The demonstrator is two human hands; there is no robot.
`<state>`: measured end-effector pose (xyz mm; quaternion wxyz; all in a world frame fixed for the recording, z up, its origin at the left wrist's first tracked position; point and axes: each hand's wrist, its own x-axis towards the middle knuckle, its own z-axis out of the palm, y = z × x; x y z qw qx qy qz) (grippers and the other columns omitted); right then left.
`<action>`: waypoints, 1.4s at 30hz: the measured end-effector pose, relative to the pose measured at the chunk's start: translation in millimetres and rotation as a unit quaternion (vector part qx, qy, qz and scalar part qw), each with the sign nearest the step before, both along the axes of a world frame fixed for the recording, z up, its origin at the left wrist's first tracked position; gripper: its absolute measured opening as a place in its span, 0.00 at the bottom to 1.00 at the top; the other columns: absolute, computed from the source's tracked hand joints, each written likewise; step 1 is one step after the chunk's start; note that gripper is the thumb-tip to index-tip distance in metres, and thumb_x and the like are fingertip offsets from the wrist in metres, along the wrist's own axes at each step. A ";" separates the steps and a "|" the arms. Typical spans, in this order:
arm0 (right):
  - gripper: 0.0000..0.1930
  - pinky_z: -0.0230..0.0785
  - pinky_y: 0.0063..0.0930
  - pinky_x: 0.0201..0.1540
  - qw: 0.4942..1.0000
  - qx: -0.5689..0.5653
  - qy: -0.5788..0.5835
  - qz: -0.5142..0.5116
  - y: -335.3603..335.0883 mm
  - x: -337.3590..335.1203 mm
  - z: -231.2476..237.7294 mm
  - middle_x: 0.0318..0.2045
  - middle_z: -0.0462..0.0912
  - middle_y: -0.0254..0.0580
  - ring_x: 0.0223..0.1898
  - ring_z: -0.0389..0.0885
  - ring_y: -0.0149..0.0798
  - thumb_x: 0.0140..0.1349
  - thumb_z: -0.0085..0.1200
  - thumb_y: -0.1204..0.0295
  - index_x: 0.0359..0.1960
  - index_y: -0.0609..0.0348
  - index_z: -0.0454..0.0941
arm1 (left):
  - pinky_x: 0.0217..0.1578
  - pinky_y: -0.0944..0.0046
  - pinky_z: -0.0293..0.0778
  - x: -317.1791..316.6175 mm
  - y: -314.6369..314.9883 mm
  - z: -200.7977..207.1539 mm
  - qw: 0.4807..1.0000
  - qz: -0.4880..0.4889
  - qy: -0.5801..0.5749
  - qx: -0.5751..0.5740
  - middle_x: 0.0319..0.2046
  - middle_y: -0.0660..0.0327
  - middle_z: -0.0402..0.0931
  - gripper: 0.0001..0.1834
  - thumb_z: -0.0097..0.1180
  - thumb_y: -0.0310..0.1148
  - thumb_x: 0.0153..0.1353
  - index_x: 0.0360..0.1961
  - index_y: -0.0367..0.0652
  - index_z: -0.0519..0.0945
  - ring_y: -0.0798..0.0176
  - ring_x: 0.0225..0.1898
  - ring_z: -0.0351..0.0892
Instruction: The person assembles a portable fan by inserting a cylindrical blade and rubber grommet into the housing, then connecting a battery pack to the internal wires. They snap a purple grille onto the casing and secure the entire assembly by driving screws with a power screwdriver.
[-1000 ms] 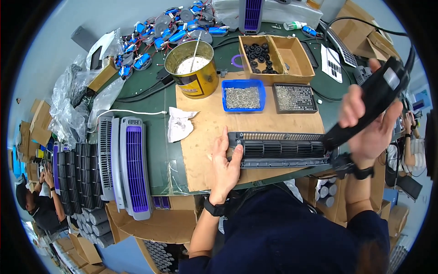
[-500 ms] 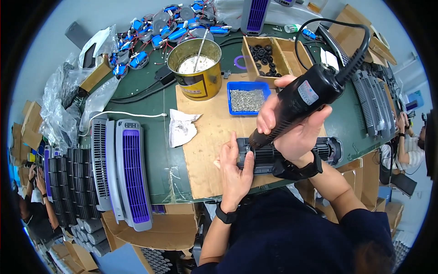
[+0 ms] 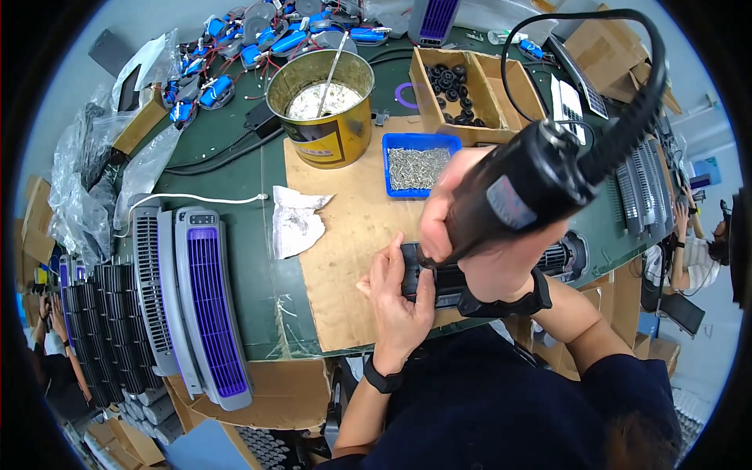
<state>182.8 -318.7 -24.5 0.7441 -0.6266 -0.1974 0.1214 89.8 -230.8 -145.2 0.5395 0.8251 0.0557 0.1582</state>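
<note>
My right hand (image 3: 493,258) is wrapped round a black corded electric screwdriver (image 3: 517,188), tilted with its nose down at the left end of a dark fan housing (image 3: 565,257). The tool and hand hide most of the housing's middle, and the tip is not visible. My left hand (image 3: 401,290) grips the housing's left end, thumb on the near side and fingers on the far side. Under the housing lies a sheet of cardboard (image 3: 352,235). Just beyond it is a blue tray (image 3: 421,139) of small silver screws (image 3: 415,168).
A yellow tin (image 3: 329,145) with a stick in it stands behind a crumpled white cloth (image 3: 298,223). A wooden box (image 3: 501,86) holds black round parts. Grey-purple fan covers (image 3: 211,305) stand at left. The tool's thick cable (image 3: 654,78) arches at right. Other people work at both sides.
The screwdriver has swung more upright and closer to my view, its rear end moving right. My left hand keeps hold of the housing. The whole view has shifted slightly.
</note>
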 end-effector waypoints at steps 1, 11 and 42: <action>0.55 0.66 0.25 0.19 1.000 -0.010 0.006 0.000 1.4 -0.9 2.8 0.18 0.73 0.39 0.15 0.71 0.31 0.40 0.34 0.14 0.41 0.63 0.67 | 0.48 0.59 0.54 -0.2 -0.2 -1.2 1.000 -0.001 0.002 -0.001 0.45 0.51 0.73 0.33 0.60 0.29 0.55 0.63 0.31 0.68 0.55 0.47 0.70; 0.56 0.66 0.25 0.20 1.000 0.003 -0.011 0.010 7.0 -4.0 -6.0 0.20 0.73 0.39 0.16 0.71 0.30 0.39 0.36 0.14 0.41 0.65 0.67 | 0.49 0.58 0.54 0.5 -0.9 -10.8 0.999 0.009 -0.031 -0.029 0.47 0.50 0.73 0.30 0.61 0.29 0.54 0.59 0.32 0.71 0.53 0.49 0.72; 0.48 0.65 0.30 0.21 0.976 0.189 -0.059 0.093 -30.4 -12.1 -8.0 0.16 0.70 0.40 0.15 0.67 0.36 0.54 0.29 0.21 0.51 0.56 0.61 | 0.56 0.49 0.52 -5.2 12.1 15.5 0.995 -0.088 0.007 0.041 0.55 0.47 0.64 0.68 0.81 0.47 0.29 0.70 0.35 0.55 0.48 0.59 0.62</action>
